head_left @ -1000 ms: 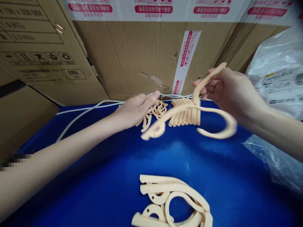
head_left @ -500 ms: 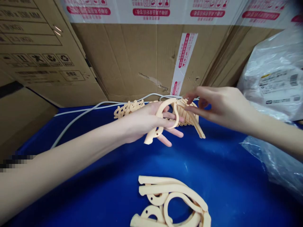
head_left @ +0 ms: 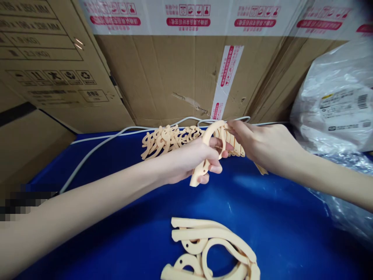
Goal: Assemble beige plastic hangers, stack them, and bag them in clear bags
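Note:
A cream plastic folding hanger (head_left: 211,131) is held up above the blue surface, with its curved hook at the middle. My left hand (head_left: 201,153) has its fingers curled around the near arm of that hanger. At the hanger's far side, my right hand (head_left: 262,142) grips it with bent fingers, which hide the joint there. The tip of another cream arm (head_left: 261,169) pokes out below my right hand. Closer to me, several folded hangers (head_left: 215,233) of the same kind lie together on the blue surface.
Behind my hands lie a heap of cream hanger pieces (head_left: 163,140) and a row of stacked ones (head_left: 237,146). A white cable (head_left: 96,149) runs along the back. Cardboard boxes (head_left: 163,77) wall off the rear and left. A plastic-wrapped package (head_left: 335,97) sits at right.
My left fingers, earlier spread, have closed around the hanger. My right hand has moved down over its far side and gripped it. The view has tilted slightly, uncovering more of the heap behind.

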Motion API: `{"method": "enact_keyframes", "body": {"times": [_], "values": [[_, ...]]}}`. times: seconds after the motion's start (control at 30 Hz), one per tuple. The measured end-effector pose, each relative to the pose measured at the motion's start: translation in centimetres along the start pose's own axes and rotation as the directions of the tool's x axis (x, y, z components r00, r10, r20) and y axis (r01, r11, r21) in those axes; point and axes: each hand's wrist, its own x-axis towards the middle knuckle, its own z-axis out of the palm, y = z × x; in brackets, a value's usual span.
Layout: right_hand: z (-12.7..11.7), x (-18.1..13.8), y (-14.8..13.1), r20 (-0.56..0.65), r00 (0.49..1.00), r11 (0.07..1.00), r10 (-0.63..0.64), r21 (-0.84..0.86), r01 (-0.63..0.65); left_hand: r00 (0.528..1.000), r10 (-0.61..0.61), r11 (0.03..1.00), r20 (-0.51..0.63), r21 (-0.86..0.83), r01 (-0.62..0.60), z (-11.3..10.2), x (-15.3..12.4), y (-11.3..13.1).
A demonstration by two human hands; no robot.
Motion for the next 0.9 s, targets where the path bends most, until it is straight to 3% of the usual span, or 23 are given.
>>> {"method": "enact_keyframes", "body": {"times": [0.1, 0.2, 0.27, 0.33, 0.43, 0.67, 0.8, 0.9], "values": [[0.5, 0.8, 0.6, 0.098, 0.995, 0.994, 0.02, 0.109, -0.031, 0.992, 0.071, 0.941, -0.1, 0.335, -0.033, -0.3, 0.7, -0.4], [2.3, 2.1, 3.1, 0.231, 0.973, 0.912, -0.027, 0.404, -0.07, 0.953, 0.221, 0.637, -0.207, 0.771, 0.02, -1.3, 0.8, -0.9], [3.9, 2.9, 5.3, 0.235, 0.967, 0.866, 0.097, 0.459, -0.198, 0.938, 0.233, 0.487, -0.256, 0.866, 0.116, -2.1, 0.5, -1.2], [5.5, 3.4, 6.8, 0.234, 0.937, 0.824, 0.261, 0.451, -0.342, 0.94, 0.166, 0.498, -0.299, 0.848, 0.182, -2.6, 0.3, -1.5], [7.1, 3.6, 7.3, 0.255, 0.91, 0.788, 0.327, 0.458, -0.412, 0.949, 0.112, 0.561, -0.294, 0.807, 0.184, -2.6, 0.0, -1.7], [8.1, 3.5, 6.3, 0.164, 0.958, 0.944, 0.237, 0.196, -0.267, 0.96, 0.173, 0.508, -0.219, 0.855, 0.104, -1.1, -0.7, -1.8], [8.6, 3.6, 7.3, 0.166, 0.965, 0.915, 0.205, 0.317, -0.249, 0.965, 0.176, 0.523, -0.197, 0.849, 0.078, -1.2, -1.0, -2.0], [8.9, 3.9, 7.9, 0.256, 0.933, 0.73, 0.252, 0.583, -0.357, 0.962, 0.178, 0.509, -0.207, 0.856, 0.09, -1.2, -0.9, -1.8]]}}
